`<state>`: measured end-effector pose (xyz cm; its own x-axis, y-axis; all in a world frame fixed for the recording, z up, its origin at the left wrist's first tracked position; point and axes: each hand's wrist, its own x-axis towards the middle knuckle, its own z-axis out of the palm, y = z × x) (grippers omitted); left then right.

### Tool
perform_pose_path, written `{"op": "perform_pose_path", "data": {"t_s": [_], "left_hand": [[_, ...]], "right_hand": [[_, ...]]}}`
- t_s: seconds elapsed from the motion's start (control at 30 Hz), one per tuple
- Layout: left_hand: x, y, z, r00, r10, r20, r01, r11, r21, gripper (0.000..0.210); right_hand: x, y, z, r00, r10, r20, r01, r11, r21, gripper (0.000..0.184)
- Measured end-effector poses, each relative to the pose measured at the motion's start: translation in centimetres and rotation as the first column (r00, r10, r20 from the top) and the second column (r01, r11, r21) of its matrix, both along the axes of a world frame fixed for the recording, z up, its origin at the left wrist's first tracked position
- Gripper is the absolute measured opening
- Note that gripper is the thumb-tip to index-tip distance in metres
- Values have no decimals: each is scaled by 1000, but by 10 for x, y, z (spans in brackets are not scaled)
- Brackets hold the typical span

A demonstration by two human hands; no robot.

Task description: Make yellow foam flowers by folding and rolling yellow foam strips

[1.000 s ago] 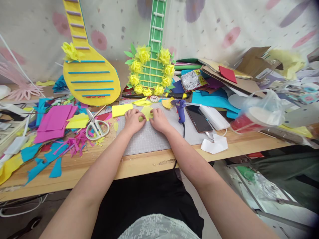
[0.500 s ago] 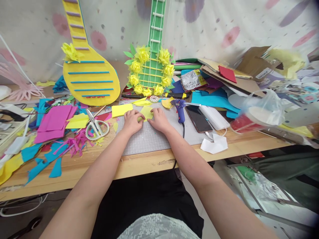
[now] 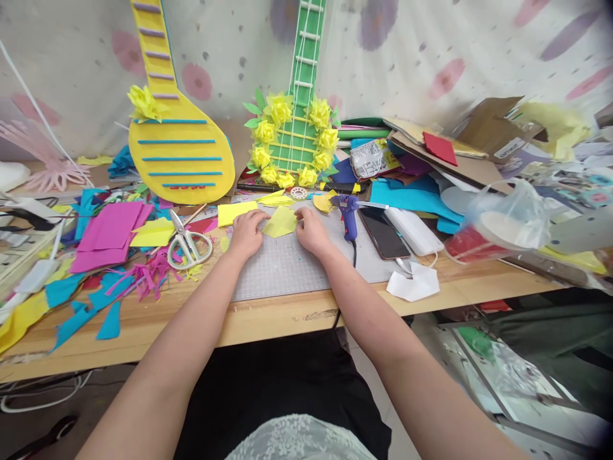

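A small piece of yellow crepe paper (image 3: 281, 222) is between my hands over a grey gridded cutting mat (image 3: 282, 271). My left hand (image 3: 248, 233) rests at its left side, fingers curved and apart, with the thumb close to the paper's lower left corner. At the opposite edge, my right hand (image 3: 312, 231) has its thumb and fingertips closed on the paper. A folded yellow paper stack (image 3: 236, 213) lies just behind my left hand. To the right of my right hand is a blue glue gun (image 3: 348, 220).
White-handled scissors (image 3: 189, 248) lie left among magenta sheets (image 3: 108, 233) and scraps. Behind stand a yellow paper lute (image 3: 182, 156) and a green flowered instrument (image 3: 292, 140). At right are a phone (image 3: 384, 233), white power bank (image 3: 414, 229) and bagged cup (image 3: 495, 233).
My hands have moved slightly apart, the left one leftward and toward me, uncovering more of the yellow paper. The whole view has shifted a little.
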<state>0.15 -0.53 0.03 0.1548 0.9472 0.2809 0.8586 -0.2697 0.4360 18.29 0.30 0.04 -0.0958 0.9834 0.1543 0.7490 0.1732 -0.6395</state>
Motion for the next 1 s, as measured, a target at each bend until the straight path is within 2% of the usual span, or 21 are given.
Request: {"op": "perform_pose_path", "data": {"t_s": [0.1,0.23,0.4,0.57,0.73,1.0], "left_hand": [[-2,-1,0,995,-80,-62,79,997,-22,54],[-3,-6,1,990,-105,-90,107,994,23,52],[-7,-10,0,984,-140,-112,150,984,91,42],[-7,-6,-4,992,-96,-87,104,991,89,26],[-6,-4,-6,995,-73,-73,78,995,66,27],[-10,-4,-4,993,-92,-76,97,993,65,16]], "right_hand": [[-2,-2,2,996,19,-87,-20,1000,-8,42],[-4,2,-4,977,77,-200,-79,997,-4,44],[-1,11,-14,969,131,-211,-122,991,52,46],[-1,16,-18,954,139,-266,-125,990,68,45],[-4,20,-23,900,191,-392,-173,982,81,42],[-4,12,-12,954,183,-239,-165,982,96,47]]}}
